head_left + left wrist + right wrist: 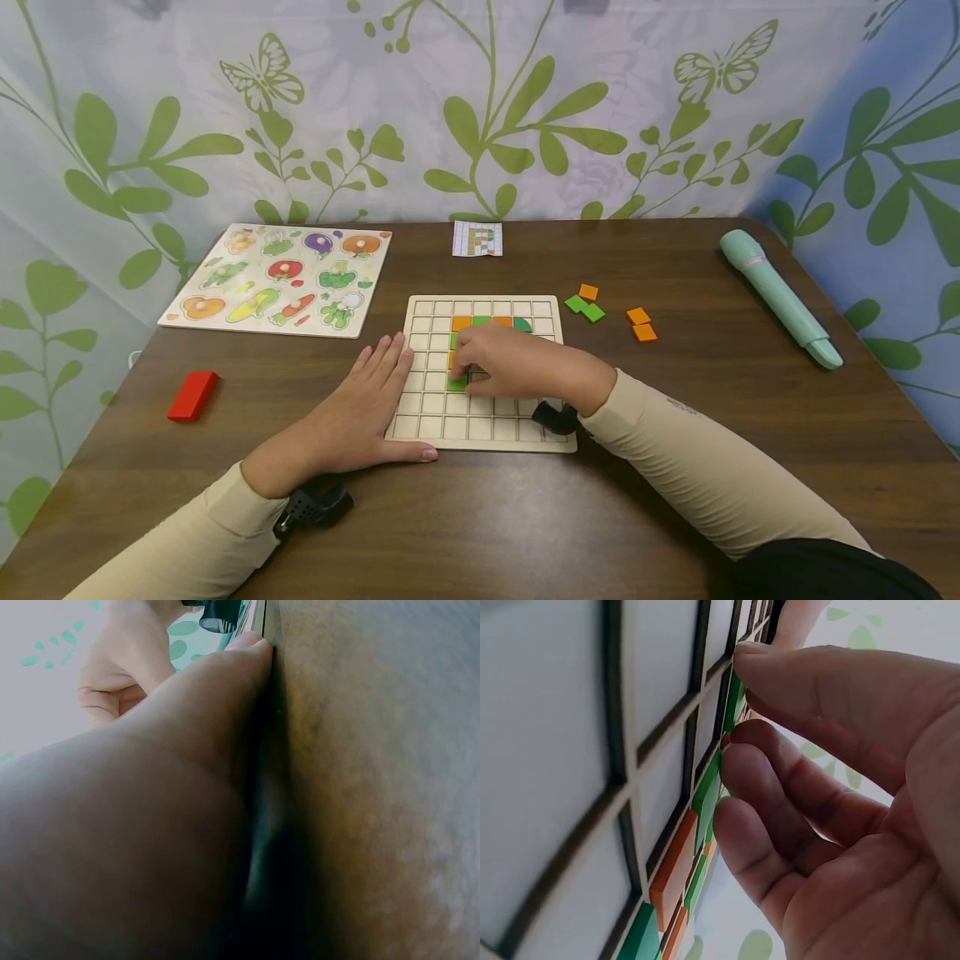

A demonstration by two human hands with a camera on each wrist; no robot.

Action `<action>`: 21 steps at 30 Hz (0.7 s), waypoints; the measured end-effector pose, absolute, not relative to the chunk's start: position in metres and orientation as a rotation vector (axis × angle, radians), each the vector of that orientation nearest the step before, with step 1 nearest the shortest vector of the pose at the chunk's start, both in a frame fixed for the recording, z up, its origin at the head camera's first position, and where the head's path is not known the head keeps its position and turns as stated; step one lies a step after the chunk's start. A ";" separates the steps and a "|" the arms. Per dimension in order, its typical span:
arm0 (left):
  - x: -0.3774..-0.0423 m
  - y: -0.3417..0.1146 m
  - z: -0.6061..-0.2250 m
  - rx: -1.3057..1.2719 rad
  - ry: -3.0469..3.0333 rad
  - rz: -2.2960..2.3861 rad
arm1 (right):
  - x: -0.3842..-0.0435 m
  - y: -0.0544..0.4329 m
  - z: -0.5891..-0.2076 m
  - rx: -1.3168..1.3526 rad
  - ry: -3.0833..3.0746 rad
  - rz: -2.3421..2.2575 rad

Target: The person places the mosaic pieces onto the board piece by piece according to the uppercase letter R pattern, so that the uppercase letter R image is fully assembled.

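In the head view, a pale wooden grid board (483, 429) lies on the table. My left hand (352, 412) lies flat along its left side, fingers extended, thumb at the near corner. My right hand (517, 362) is over the board, thumb and index finger pinching a green square tile (456, 386) at a cell. In the right wrist view, that green tile (736, 696) shows by the thumb tip, and the other fingers are curled. Orange tiles (461, 322), green ones and a dark green rounded tile (522, 324) sit in nearby cells, partly hidden by the hand.
Loose green tiles (593, 312) and orange tiles (644, 333) lie right of the board. A vegetable puzzle board (255, 275) is at back left, a red block (193, 396) at left. A pattern card (477, 239) lies behind, a mint-green microphone-shaped object (780, 296) at right.
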State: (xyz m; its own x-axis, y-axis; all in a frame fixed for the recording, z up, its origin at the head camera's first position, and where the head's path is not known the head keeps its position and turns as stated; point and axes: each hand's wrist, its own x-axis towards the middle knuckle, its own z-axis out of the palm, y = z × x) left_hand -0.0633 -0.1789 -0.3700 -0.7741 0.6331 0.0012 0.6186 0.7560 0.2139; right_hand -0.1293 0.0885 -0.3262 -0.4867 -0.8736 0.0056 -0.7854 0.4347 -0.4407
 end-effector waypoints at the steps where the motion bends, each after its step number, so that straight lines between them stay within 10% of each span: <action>1: -0.063 -0.179 -0.370 1.030 2.878 0.315 | -0.129 0.089 -0.326 -1.459 2.465 -0.572; 21: -0.065 -0.180 -0.372 1.004 2.874 0.284 | -0.152 0.142 -0.323 -1.347 2.616 -0.755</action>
